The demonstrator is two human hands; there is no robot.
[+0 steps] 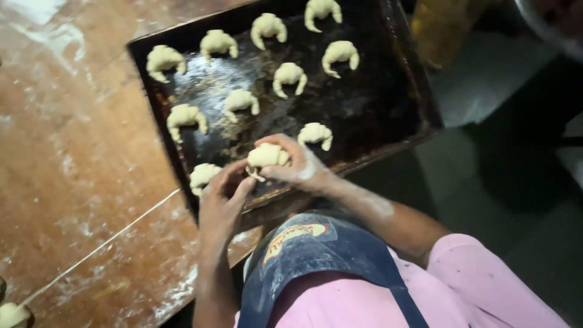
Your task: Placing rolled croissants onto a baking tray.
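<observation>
A dark, greasy baking tray [376, 103] lies on a floured wooden table [67, 152], holding several pale crescent-shaped dough pieces. Both my hands are at the tray's near edge. My right hand [297, 167] grips a crescent dough piece [267, 155] from the right side. My left hand [223, 197] pinches that same piece's left tip with its fingertips. Another shaped crescent [203, 176] lies just left of my left hand, and one more crescent [316, 133] sits just beyond my right hand.
The tray's right end hangs past the table edge over a dark floor [522, 200]. A lump of raw dough [12, 314] sits at the table's near-left corner. A pale string or line [103, 243] crosses the floured wood. I wear a pink shirt and dark apron [316, 255].
</observation>
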